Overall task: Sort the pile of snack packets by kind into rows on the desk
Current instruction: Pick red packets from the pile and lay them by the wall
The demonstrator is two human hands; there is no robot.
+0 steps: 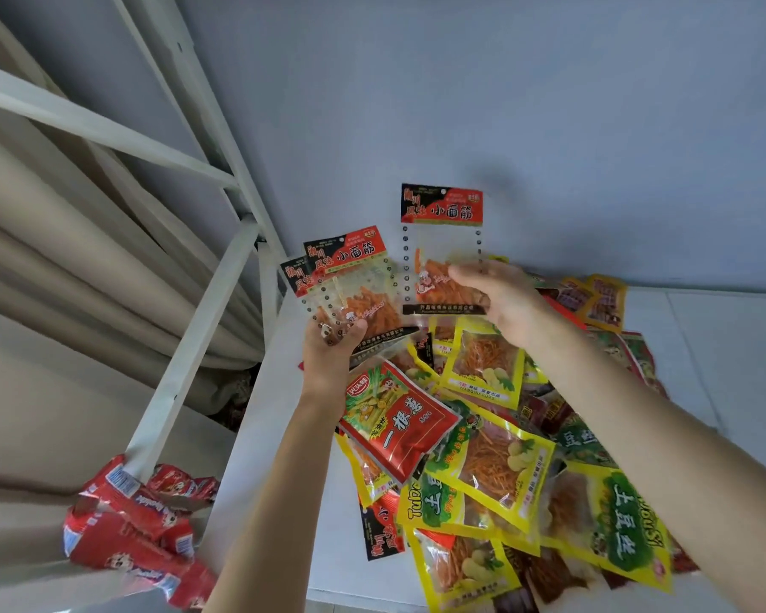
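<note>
Above the far left corner of the desk [704, 347], I am seeing both hands raised and each gripping packets of the same kind.

Item 1: the left hand [335, 347] is pinching 2 fanned clear packets with red-and-black headers [350, 280], thumb on the front near their lower edge, fingers behind. The orange sticks inside are showing through the clear film.

Item 2: the right hand [496, 298] is holding 1 matching clear packet [441, 241] upright, fingers curling round its lower right part, header at the top. It is standing just beside the left hand's pair, apart from them and higher.

Item 3: the pile of snack packets [505, 457] is lying on the white desk under and beyond both forearms. It is holding a red packet with a cartoon figure [399, 422] on top near the left wrist, several yellow-edged packets with orange shreds [487, 365], green-and-yellow packets [624, 533] toward the near right, and 1 more red-and-black header packet [381, 533] lying at the pile's near left edge.

Item 4: crumpled red wrappers [129, 524] are sitting off the desk at lower left, beside a white metal frame [204, 311] and beige curtains [63, 241]. A pale grey wall [505, 104] is standing behind the desk.
</note>
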